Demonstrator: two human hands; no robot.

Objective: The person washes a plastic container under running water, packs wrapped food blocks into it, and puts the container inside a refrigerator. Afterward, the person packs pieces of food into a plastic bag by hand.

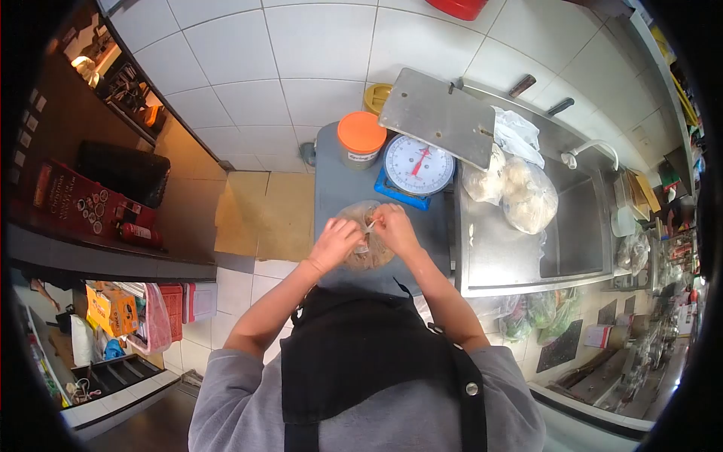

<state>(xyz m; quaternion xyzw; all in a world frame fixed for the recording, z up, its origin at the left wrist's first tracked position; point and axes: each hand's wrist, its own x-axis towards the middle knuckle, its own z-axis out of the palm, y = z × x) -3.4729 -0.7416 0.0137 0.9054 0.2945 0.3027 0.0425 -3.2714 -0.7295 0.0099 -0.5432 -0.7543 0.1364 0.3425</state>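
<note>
A clear plastic bag [367, 257] with light brown contents rests on the grey table [331, 169] close to my apron. At its gathered top, my left hand [338, 241] is closed, its fingers pinching the plastic from the left. My right hand [395, 227] pinches the twisted end of the bag from the right, and a pale strip shows between its fingertips. What exactly the bag contains is unclear. Just beyond my hands stands a blue kitchen scale [419, 167] with a round white dial and a red pointer.
An orange-lidded tub [361, 134] stands left of the scale, a yellow lid [377, 98] behind it. A metal board [440, 114] leans over the scale. Filled plastic bags [529, 197] lie on the steel sink's [493, 264] drainboard. Two knives [522, 85] are on the wall.
</note>
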